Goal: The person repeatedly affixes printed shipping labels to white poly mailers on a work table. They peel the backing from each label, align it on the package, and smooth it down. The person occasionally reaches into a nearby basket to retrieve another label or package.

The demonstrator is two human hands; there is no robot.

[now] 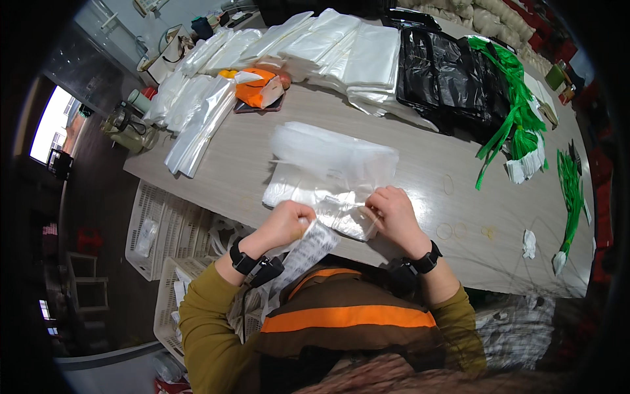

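A stack of clear plastic bags lies flat on the table in front of me, its near end creased and shiny. My left hand is closed around the upper end of a strip of printed labels, which hangs over the table's front edge towards my lap. At the stack's near right corner, my right hand has its fingers curled and pinched on the top bag's film. A small label with dark print shows on the bag between my hands.
Piles of clear bags and black plastic bags line the table's far side. Green mesh bags with white tags lie at right, near loose rubber bands. An orange packet sits at back left. Plastic crates stand below left.
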